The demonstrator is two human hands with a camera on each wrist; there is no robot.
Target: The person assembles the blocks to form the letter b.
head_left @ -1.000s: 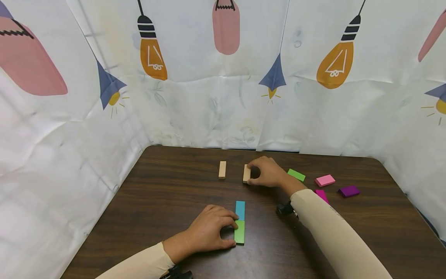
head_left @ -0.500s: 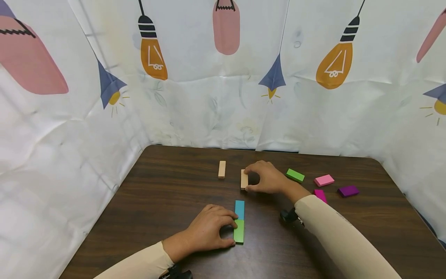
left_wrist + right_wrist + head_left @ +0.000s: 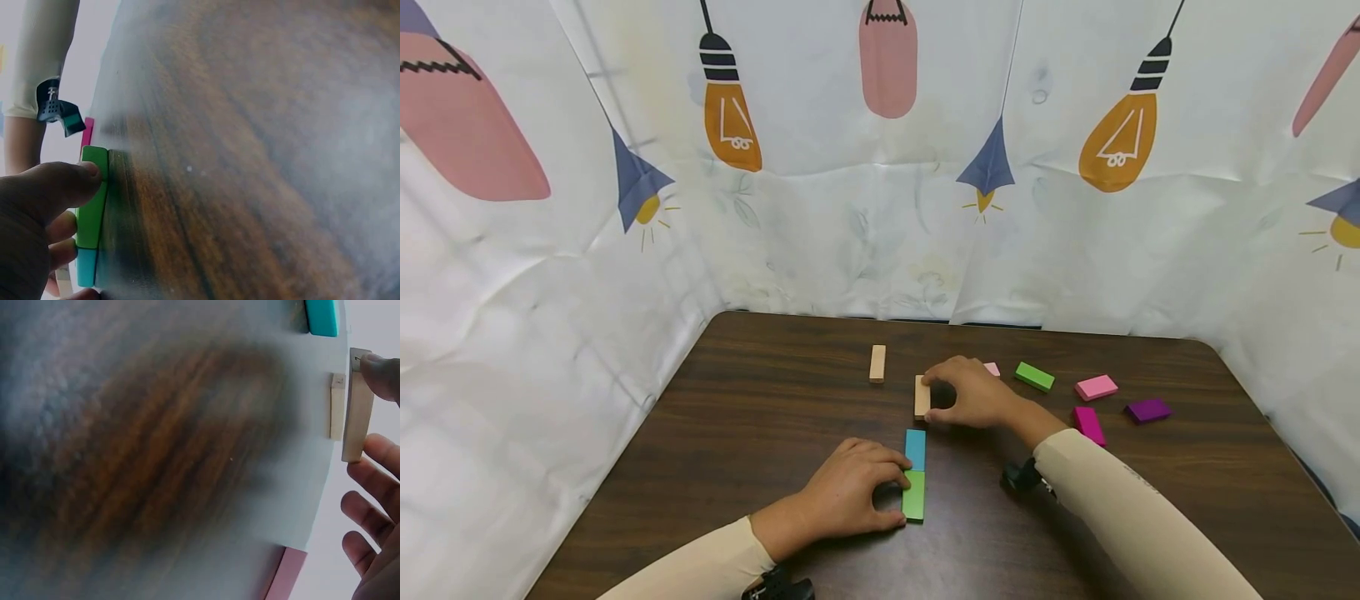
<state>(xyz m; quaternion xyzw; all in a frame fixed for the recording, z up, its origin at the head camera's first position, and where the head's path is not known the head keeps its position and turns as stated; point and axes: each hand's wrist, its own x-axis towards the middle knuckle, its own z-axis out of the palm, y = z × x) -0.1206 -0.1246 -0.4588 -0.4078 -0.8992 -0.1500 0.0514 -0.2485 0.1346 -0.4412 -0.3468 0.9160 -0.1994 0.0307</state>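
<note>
The right hand (image 3: pixel 977 396) and its wooden block (image 3: pixel 922 400) have come closer to the blue block (image 3: pixel 915 450) than they were a second ago. The left hand (image 3: pixel 850 492) has stayed in the same place. A bit of a pink block (image 3: pixel 992 368) now peeks out behind the right hand, where it was hidden before.

The right hand pinches the wooden block by its two ends, with the thumb on the near end and a finger on the far end. I cannot tell if this block touches the table (image 3: pixel 760 417). It is just past the blue block, with a small gap between them.

The left hand holds the near green block (image 3: pixel 913 497), with its thumb at the near end and its fingers on the left side, by the blue block. The green and blue blocks touch, end to end, in a straight line.

Farther back, a second wooden block (image 3: pixel 877 364) lies alone. Over on the right lie a far green block (image 3: pixel 1035 377), a bigger-looking pink one (image 3: pixel 1096 387), a hot pink one (image 3: pixel 1088 425) and a purple one (image 3: pixel 1147 411). Behind the table hangs a white cloth (image 3: pixel 820 233) with pictures of lamps.
</note>
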